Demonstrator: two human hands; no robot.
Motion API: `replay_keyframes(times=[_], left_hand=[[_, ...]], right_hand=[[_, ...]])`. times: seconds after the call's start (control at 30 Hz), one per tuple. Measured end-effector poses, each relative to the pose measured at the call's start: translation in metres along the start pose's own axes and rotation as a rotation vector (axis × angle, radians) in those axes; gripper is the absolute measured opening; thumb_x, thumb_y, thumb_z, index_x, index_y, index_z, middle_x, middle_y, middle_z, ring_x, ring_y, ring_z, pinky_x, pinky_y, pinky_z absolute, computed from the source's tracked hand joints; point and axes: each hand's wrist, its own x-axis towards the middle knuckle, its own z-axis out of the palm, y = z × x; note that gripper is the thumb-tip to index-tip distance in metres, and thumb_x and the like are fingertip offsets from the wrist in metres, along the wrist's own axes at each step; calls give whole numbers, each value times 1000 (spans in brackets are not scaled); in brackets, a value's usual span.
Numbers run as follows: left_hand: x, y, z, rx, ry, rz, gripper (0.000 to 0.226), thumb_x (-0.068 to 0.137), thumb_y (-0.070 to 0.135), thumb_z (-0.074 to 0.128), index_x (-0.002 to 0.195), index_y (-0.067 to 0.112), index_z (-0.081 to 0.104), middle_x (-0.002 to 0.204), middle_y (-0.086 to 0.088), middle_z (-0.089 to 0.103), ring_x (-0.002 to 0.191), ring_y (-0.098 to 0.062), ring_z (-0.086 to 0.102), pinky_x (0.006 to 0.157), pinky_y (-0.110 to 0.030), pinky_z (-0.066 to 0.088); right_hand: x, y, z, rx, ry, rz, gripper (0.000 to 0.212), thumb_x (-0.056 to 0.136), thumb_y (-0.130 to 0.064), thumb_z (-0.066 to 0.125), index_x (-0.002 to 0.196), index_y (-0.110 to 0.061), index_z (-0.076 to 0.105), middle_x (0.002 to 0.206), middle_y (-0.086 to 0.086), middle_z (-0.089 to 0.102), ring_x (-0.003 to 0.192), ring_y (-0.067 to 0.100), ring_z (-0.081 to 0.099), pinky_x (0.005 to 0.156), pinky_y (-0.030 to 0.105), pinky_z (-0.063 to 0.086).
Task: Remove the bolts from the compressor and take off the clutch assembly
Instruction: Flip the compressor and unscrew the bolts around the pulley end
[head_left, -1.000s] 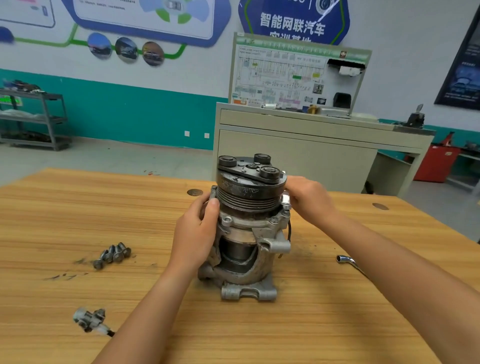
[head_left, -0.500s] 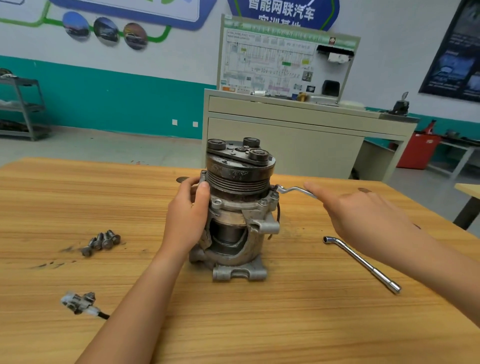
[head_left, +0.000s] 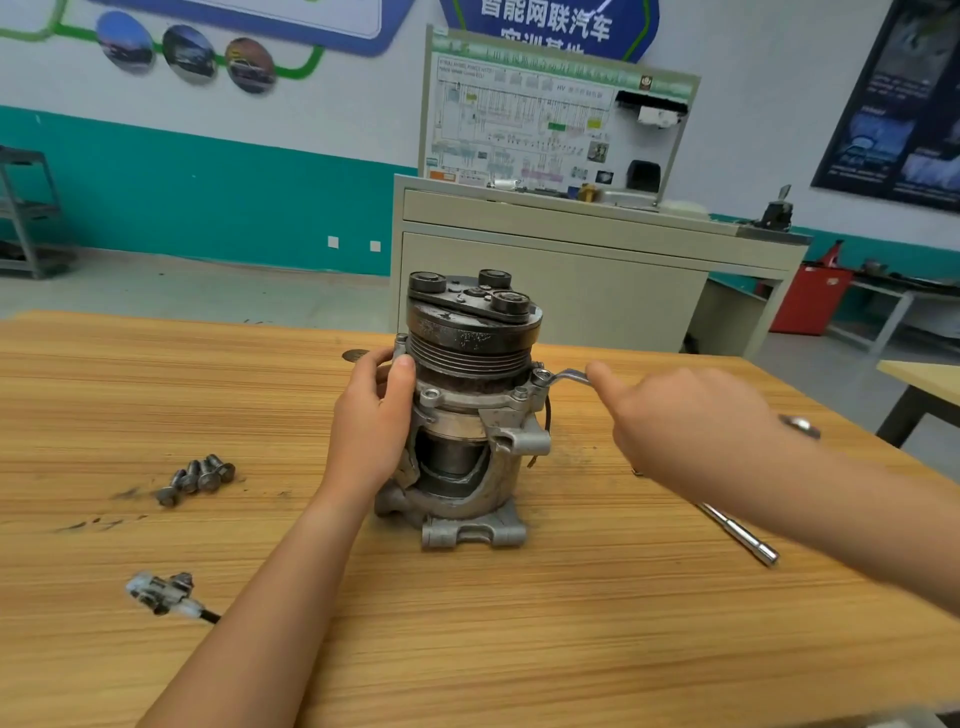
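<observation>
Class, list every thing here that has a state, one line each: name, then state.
compressor: upright on the table, gripped by the left hand
clutch assembly: mounted on top, not removed
wrench: engaged on the compressor, held by the right hand
loose bolts: removed, lying together on the table
L-handle socket tool: lying unused on the table

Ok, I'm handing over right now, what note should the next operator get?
Left hand grips the grey metal compressor, upright on the wooden table.
Right hand holds a silver wrench seated on a bolt at its right flange.
Done: several loose bolts lie on the table's left.
Left: this bolt, two front flange bolts in view, then lift off the dark grooved clutch assembly, still mounted.
</observation>
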Motion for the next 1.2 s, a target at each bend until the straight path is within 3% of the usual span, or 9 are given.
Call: replay_keyframes(times=[0.13, 0.27, 0.4, 0.5, 0.6, 0.7, 0.8, 0.97, 1.2], left_hand=[[-1, 0, 0, -21, -4, -8, 32, 97, 35, 40, 122, 21, 52, 92, 25, 54, 79, 31, 45, 58, 6, 33], [-1, -1, 0, -22, 1, -5, 27, 97, 35, 40, 119, 25, 52, 93, 25, 54, 81, 30, 45, 59, 6, 33], [-2, 0, 0, -16, -1, -4, 26, 97, 36, 41, 117, 27, 53, 94, 25, 56, 82, 29, 46, 59, 5, 34], [0, 0, 0, -12, 6, -6, 28, 97, 36, 41, 120, 27, 52, 96, 28, 53, 82, 31, 44, 59, 6, 34], [-1, 0, 1, -1, -8, -15, 31, 97, 38, 39, 123, 26, 50, 98, 29, 50, 84, 28, 46, 61, 2, 37], [3, 5, -6, 45, -79, -50, 45, 96, 44, 37, 136, 26, 40, 119, 23, 46, 105, 6, 47, 78, -19, 39], [29, 14, -25, -41, -97, -163, 45, 97, 47, 31, 135, 26, 41, 138, 15, 39, 121, -7, 39, 92, -39, 30], [46, 25, -20, -30, -396, -383, 38, 100, 44, 27, 112, 22, 56, 125, 9, 55, 119, -19, 48, 103, -49, 34], [45, 21, -14, -34, -401, -327, 26, 100, 36, 37, 104, 27, 61, 113, -1, 63, 105, -23, 58, 87, -43, 49]], right_hand=[[22, 32, 4, -89, 94, -157, 61, 94, -9, 33, 145, -30, 7, 54, -5, 42, 44, 9, 37, 37, 21, 25], [46, 57, 26, -157, 140, -291, 68, 95, -8, 38, 145, -29, -3, 74, -6, 48, 48, 7, 39, 40, 19, 24], [70, 57, 55, 124, 437, -355, 50, 80, 10, 60, 128, -4, 51, 84, 11, 65, 63, 26, 61, 47, 29, 50], [91, 28, 71, 375, 675, -319, 28, 67, 19, 68, 92, 6, 68, 80, 21, 69, 65, 34, 67, 48, 42, 55], [95, 11, 80, 494, 756, -228, 23, 72, 15, 68, 92, 4, 68, 85, 18, 70, 71, 32, 68, 63, 44, 57], [71, 8, 88, 856, 823, 62, 20, 89, 3, 55, 106, 1, 63, 77, 6, 65, 66, 17, 61, 62, 29, 49], [33, -6, 85, 1352, 744, 303, 16, 94, -12, 48, 94, -16, 63, 51, -12, 42, 44, 3, 36, 45, 17, 27], [-8, -50, 64, 1606, 385, 237, 43, 66, -57, 64, 61, -19, 44, 46, -16, 43, 44, 1, 36, 45, 15, 32], [6, -58, 69, 1748, 174, 432, 43, 67, -46, 71, 62, -19, 38, 49, -12, 36, 38, 0, 30, 44, 12, 28]])
